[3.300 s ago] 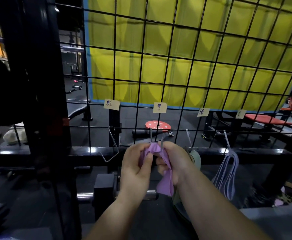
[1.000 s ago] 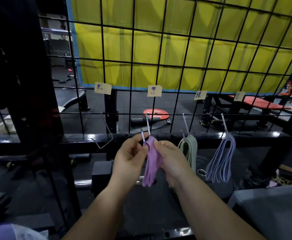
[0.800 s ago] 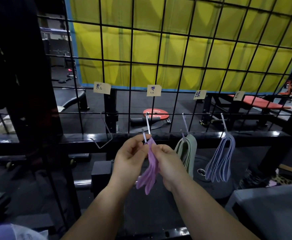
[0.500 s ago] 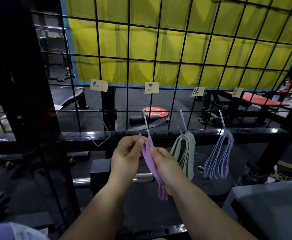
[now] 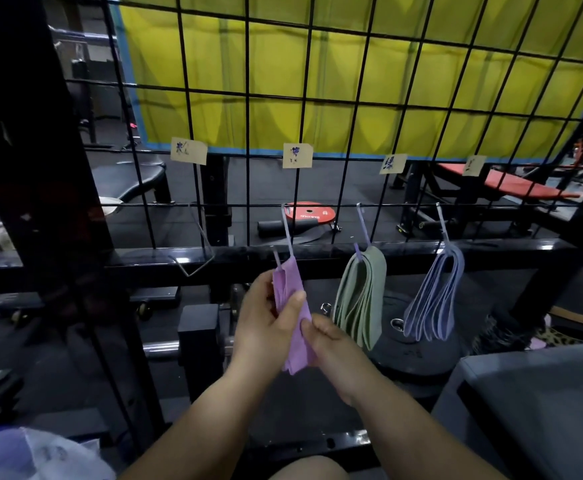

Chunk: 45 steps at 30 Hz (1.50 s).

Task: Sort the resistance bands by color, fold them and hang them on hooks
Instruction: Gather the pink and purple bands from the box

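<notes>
A folded purple resistance band (image 5: 291, 308) hangs from the second hook (image 5: 287, 233) on the black wire grid (image 5: 348, 109). My left hand (image 5: 265, 323) grips the band's upper half with the thumb across its front. Lower down, my right hand (image 5: 335, 348) pinches the band's right edge. Green bands (image 5: 361, 299) hang on the third hook (image 5: 363, 230) and lilac-blue bands (image 5: 433, 299) on the fourth hook (image 5: 442, 223). The first hook (image 5: 196, 251) at the left holds nothing. Paper labels (image 5: 297, 155) are stuck on the grid above each hook.
A thick black frame post (image 5: 58, 202) stands at the left. A black horizontal bar (image 5: 317, 254) runs behind the hooks. A grey surface (image 5: 542, 403) lies at the lower right, a plastic bag (image 5: 33, 455) at the lower left. Weight plates (image 5: 411, 348) lie on the floor below.
The purple band went onto the second hook and now hangs straight. Both hands slid down along it, the right hand lowest. The camera moved closer.
</notes>
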### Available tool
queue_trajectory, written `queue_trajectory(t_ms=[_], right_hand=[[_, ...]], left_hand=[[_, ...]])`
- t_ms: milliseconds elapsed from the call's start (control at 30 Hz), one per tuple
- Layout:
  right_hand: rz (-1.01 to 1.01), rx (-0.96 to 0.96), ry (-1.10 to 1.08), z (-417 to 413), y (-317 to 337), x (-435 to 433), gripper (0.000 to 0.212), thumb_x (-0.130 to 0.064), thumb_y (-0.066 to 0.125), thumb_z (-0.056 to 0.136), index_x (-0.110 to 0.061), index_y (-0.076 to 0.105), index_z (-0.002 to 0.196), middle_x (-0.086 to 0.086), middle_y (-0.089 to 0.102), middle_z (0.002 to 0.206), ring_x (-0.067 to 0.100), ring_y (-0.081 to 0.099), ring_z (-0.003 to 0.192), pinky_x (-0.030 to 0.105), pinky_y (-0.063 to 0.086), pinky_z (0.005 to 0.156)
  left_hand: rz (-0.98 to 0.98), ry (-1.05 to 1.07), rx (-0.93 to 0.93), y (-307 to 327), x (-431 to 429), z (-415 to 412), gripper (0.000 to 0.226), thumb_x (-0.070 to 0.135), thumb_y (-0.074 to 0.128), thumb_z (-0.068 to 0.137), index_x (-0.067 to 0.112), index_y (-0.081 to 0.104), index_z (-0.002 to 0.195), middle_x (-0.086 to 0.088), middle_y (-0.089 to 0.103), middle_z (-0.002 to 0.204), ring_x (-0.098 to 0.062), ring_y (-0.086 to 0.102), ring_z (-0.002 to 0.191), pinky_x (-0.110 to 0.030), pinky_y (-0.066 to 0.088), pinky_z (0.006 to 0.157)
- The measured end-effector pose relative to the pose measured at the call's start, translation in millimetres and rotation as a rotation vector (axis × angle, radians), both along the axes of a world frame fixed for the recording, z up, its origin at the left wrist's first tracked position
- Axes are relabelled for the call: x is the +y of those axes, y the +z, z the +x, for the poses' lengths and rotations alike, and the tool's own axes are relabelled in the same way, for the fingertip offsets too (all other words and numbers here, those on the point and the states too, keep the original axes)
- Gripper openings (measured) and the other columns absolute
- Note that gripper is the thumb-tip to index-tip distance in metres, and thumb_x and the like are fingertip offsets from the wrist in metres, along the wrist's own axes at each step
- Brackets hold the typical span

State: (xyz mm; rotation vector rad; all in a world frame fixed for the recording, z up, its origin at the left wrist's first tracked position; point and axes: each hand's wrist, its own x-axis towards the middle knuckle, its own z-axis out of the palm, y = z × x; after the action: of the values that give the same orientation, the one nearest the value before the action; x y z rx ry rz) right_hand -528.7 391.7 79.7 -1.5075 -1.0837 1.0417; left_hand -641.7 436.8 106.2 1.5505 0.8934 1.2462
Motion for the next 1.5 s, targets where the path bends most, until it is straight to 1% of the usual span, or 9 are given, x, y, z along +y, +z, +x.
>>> queue_trajectory(t_ms=[100,200,400,500,633,833,1033,1233,1500], right_hand=[[-0.015,-0.011,0.05,1,-8,-3,0.029,-0.042,0.044,0.1,-0.023,0.064,0.111,0.007,0.071,0.107,0.024,0.067,0.101,0.037,0.055,0.091],[-0.02,-0.025,0.08,1,-15,-6,0.025,-0.033,0.037,0.105,-0.025,0.061,0.11,-0.006,0.069,0.091,0.004,0.063,0.079,0.024,0.051,0.077],[-0.002,-0.126,0.108,0,-22,-12,0.026,-0.031,0.034,0.106,-0.02,0.056,0.101,-0.012,0.061,0.077,-0.004,0.056,0.067,0.019,0.047,0.07],[0.016,-0.199,0.101,-1,-24,-12,0.027,-0.03,0.034,0.106,-0.014,0.05,0.09,-0.005,0.056,0.071,0.007,0.051,0.065,0.025,0.045,0.068],[0.02,-0.308,0.096,0,-25,-9,0.028,-0.029,0.033,0.106,-0.015,0.048,0.088,-0.003,0.056,0.069,0.004,0.049,0.058,0.02,0.042,0.062],[0.011,-0.318,0.083,3,-29,-5,0.028,-0.033,0.034,0.105,-0.021,0.049,0.084,0.007,0.06,0.076,0.02,0.057,0.072,0.041,0.052,0.078],[0.031,-0.29,0.103,4,-39,-13,0.028,-0.029,0.034,0.106,-0.032,0.047,0.081,0.004,0.057,0.069,0.017,0.054,0.069,0.036,0.047,0.076],[0.013,-0.345,0.073,4,-39,-16,0.029,-0.031,0.035,0.105,-0.03,0.049,0.079,0.0,0.058,0.064,0.015,0.055,0.066,0.04,0.05,0.075],[0.017,-0.341,0.052,0,-38,-20,0.029,-0.034,0.034,0.105,-0.031,0.048,0.08,0.002,0.058,0.066,0.016,0.056,0.067,0.041,0.05,0.077]], left_hand=[[0.057,0.058,0.173,-22,-3,3,0.014,0.033,0.054,0.095,0.031,0.051,0.109,0.004,0.059,0.1,-0.012,0.058,0.09,-0.023,0.044,0.073],[0.069,0.081,0.243,-37,-8,5,0.014,0.039,0.045,0.098,0.03,0.05,0.107,0.006,0.057,0.098,-0.01,0.057,0.089,-0.026,0.045,0.073],[0.084,0.111,0.292,-59,-14,8,0.026,0.043,0.032,0.098,0.025,0.051,0.099,0.006,0.055,0.091,-0.009,0.057,0.082,-0.036,0.049,0.073],[0.107,0.149,0.311,-70,-12,9,0.029,0.038,0.031,0.101,0.02,0.052,0.093,0.002,0.054,0.09,-0.012,0.055,0.079,-0.037,0.047,0.072],[0.123,0.141,0.324,-73,-10,9,0.024,0.033,0.035,0.101,0.021,0.052,0.089,0.002,0.054,0.087,-0.007,0.054,0.078,-0.03,0.045,0.07],[0.122,0.078,0.341,-71,-15,3,0.03,0.039,0.036,0.101,0.025,0.052,0.081,0.004,0.058,0.07,-0.005,0.056,0.07,-0.024,0.046,0.061],[0.089,0.092,0.442,-90,-17,-2,0.049,0.063,0.024,0.09,0.025,0.054,0.083,0.006,0.06,0.072,-0.005,0.057,0.068,-0.032,0.048,0.065],[0.036,0.082,0.487,-90,-24,-1,0.04,0.05,0.028,0.098,0.027,0.054,0.078,0.006,0.06,0.074,-0.009,0.058,0.071,-0.032,0.047,0.066],[0.037,0.088,0.447,-88,-29,-3,0.04,0.052,0.029,0.097,0.026,0.059,0.094,0.006,0.063,0.08,-0.008,0.06,0.074,-0.036,0.052,0.07]])
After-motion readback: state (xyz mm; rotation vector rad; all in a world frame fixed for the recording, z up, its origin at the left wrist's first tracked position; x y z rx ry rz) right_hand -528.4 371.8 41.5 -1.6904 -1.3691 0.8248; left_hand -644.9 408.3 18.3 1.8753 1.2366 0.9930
